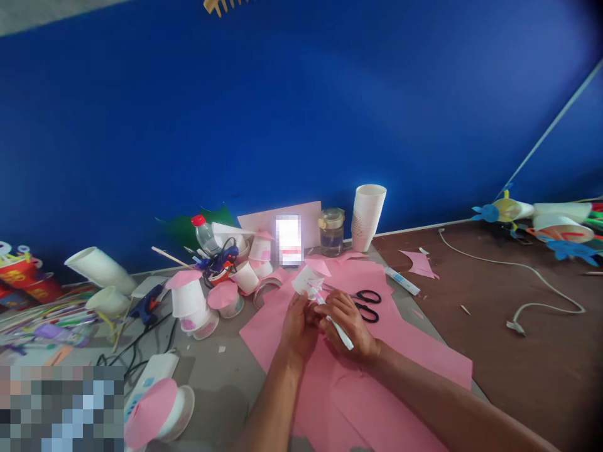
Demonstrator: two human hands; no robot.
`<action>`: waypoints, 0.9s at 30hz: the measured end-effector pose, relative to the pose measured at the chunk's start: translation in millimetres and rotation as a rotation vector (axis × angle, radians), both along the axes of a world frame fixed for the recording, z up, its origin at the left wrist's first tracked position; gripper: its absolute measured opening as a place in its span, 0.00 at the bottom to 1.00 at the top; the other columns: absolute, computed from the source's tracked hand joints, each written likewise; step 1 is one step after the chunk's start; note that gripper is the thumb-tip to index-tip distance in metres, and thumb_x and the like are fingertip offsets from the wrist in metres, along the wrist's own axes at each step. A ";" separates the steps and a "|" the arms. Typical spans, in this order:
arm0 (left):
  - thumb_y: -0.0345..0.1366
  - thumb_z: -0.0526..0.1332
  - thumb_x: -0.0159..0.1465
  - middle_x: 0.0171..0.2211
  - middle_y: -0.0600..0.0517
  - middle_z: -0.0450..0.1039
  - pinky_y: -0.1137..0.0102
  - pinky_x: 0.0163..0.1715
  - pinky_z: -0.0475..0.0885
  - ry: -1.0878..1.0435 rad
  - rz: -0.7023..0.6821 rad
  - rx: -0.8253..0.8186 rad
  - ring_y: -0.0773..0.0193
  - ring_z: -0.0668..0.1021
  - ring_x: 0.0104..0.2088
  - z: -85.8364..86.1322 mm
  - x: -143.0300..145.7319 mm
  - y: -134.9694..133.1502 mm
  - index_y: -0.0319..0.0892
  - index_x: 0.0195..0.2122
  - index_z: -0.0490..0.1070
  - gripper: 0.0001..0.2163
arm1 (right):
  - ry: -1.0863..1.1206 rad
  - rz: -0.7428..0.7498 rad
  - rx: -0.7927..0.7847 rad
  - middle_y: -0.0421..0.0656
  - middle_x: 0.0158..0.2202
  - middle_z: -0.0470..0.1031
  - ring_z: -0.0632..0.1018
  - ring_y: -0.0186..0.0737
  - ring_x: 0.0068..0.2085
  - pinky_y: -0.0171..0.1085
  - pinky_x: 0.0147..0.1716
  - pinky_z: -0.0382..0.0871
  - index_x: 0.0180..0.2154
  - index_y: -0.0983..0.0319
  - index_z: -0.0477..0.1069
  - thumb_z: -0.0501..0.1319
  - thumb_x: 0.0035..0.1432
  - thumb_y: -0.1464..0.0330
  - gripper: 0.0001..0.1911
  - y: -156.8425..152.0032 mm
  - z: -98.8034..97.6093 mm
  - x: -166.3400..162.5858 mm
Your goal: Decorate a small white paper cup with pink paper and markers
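Observation:
My left hand (300,323) is closed around a small white paper cup (305,280) that bears pink marks; its lower part is hidden by my fingers. In my right hand (346,320) is a white marker pen (340,333), its tip end up against the cup's pink-marked side. Both hands are close together above pink paper sheets (372,389). Black-handled scissors (368,306) lie on the paper just right of my right hand, their blades partly behind it.
Pink-topped paper cups (186,298) stand at left, near a glue gun (149,306) and a power strip (153,376). Behind are a phone (289,242), a glass jar (331,232) and a tall cup stack (368,216). A glue tube (402,280) and white cable (532,273) lie right.

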State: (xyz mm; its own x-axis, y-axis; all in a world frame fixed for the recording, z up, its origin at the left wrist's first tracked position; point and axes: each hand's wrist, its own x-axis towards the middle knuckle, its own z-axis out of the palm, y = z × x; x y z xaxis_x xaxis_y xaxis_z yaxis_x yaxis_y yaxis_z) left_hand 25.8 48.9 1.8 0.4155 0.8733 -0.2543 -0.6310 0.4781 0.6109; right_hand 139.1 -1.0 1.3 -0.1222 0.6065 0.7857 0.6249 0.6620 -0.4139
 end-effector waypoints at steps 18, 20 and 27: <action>0.42 0.67 0.54 0.13 0.63 0.49 0.76 0.17 0.54 0.017 -0.027 0.023 0.74 0.55 0.15 -0.9 0.0 0.8 0.43 0.23 0.57 0.17 | 0.039 -0.048 0.011 0.43 0.29 0.68 0.67 0.43 0.34 0.47 0.39 0.64 0.42 0.59 0.69 0.52 0.58 0.74 0.12 -0.2 -2.5 1.3; 0.42 0.67 0.54 0.13 0.63 0.49 0.76 0.17 0.53 0.019 -0.029 0.023 0.75 0.55 0.15 -0.6 0.0 0.4 0.43 0.23 0.57 0.17 | 0.034 -0.036 0.021 0.43 0.29 0.68 0.67 0.43 0.34 0.47 0.39 0.64 0.43 0.59 0.68 0.53 0.58 0.74 0.12 -0.2 -2.4 0.9; 0.42 0.67 0.54 0.13 0.63 0.50 0.77 0.17 0.54 0.048 -0.025 0.028 0.76 0.55 0.15 1.7 -0.1 -1.1 0.43 0.24 0.56 0.18 | 0.029 -0.031 0.026 0.43 0.29 0.69 0.68 0.43 0.34 0.46 0.39 0.65 0.43 0.59 0.68 0.52 0.59 0.74 0.12 -0.5 -2.2 0.1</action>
State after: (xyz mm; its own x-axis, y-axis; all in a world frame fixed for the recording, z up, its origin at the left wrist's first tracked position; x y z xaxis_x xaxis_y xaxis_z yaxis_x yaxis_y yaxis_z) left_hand 25.7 47.7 3.5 0.4248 0.8701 -0.2500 -0.5887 0.4753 0.6539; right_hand 139.2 -1.5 -0.9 -0.0804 0.5890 0.8041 0.6330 0.6533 -0.4153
